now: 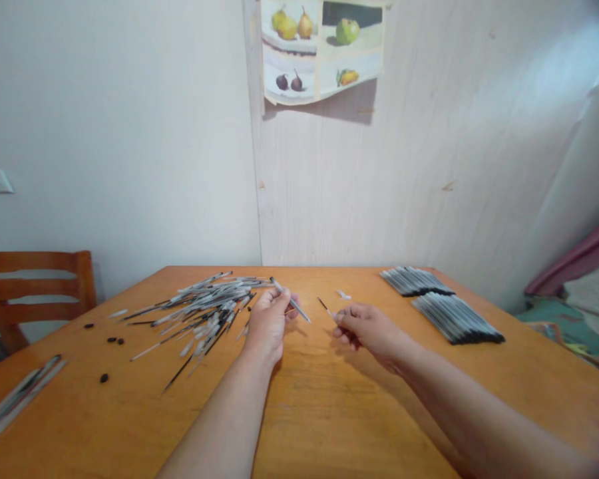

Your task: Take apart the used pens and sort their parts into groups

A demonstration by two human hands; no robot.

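i have the pen [300, 311] pinched in my left hand [268, 322], slanting above the middle of the table [309, 412]. my right hand [360, 326], just right of it, grips a thin dark-tipped piece [323, 305]. on camera i see loose pens [219, 293] heaped left and two tidy pen rows [454, 318] far right.

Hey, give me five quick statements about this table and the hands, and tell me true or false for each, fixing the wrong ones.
1. The left hand holds a pen. True.
2. The right hand is empty. False: it holds a thin dark-tipped piece.
3. A jumbled pile of pen parts lies on the table's left side. True.
4. The fruit poster lies on the table. False: it hangs on the wall.
5. Two neat rows of pens lie on the right side. True.
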